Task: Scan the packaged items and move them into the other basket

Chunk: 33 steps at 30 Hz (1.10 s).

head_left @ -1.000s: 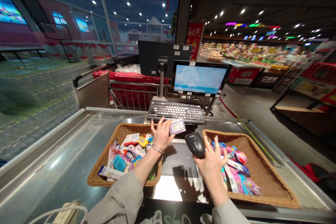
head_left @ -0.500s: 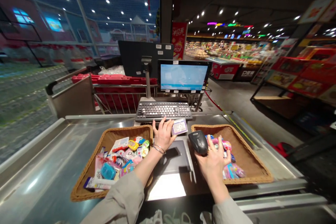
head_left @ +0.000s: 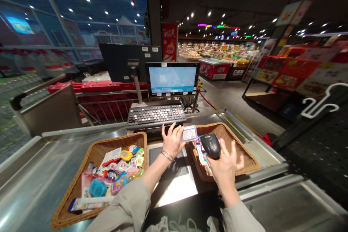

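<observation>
My left hand (head_left: 173, 141) pinches a small flat purple-edged pack (head_left: 189, 133) with a white printed label, near the left rim of the right wicker basket (head_left: 246, 152). In my right hand (head_left: 225, 166) is a black barcode scanner (head_left: 210, 145), its head above that basket and close to the pack. Several fingers of this hand are spread beside the scanner. Small colourful packaged goods (head_left: 200, 156) lie in the right basket, partly hidden by the scanner and hand. The left wicker basket (head_left: 77, 174) holds many more packets, among them a blue container (head_left: 98, 187).
A keyboard (head_left: 156, 114) stands behind my hands, below a lit monitor (head_left: 174, 78) and the back of a dark screen (head_left: 116, 61). The baskets sit on a metal counter (head_left: 35, 181). White hangers (head_left: 320, 105) are at the right.
The view has turned rightward. Relative to the counter, my left hand has carried the pack right to the right basket's edge. The scanner has also shifted right, over the basket.
</observation>
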Motion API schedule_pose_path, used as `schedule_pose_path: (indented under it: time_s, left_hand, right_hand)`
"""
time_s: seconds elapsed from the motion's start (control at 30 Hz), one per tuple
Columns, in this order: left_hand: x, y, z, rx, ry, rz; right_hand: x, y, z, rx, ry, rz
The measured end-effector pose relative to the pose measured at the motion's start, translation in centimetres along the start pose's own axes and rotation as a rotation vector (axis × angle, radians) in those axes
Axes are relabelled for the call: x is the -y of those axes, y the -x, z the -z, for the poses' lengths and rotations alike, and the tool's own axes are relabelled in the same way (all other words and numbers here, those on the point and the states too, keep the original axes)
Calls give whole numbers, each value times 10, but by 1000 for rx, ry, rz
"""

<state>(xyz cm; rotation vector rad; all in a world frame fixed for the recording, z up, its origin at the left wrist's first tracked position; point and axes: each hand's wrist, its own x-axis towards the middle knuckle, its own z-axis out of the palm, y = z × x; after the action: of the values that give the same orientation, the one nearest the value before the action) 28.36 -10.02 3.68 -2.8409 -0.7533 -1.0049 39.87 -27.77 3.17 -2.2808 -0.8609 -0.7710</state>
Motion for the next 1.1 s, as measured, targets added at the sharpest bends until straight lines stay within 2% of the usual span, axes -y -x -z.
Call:
schedule_pose_path:
  time_s: [0.3,0.47,0.73,0.93,1.1]
  left_hand:
    - [-30,-5,-19,47,31,-82]
    - [-43,-8,-27,111,33,-113]
    - [-64,-14,-48,153,16,-123]
    - [-63,-15,-49,152,-16,-105]
    - [-50,-10,-37,128,-44,-58]
  right_hand:
    - [-35,-1,6,-61,2,-75]
    - [-53,2,6,-98,23,-111]
    - [-69,5,14,-110,49,-169]
    - [-74,6,12,-101,59,-168]
    - [-57,3,3,-75,22,-115]
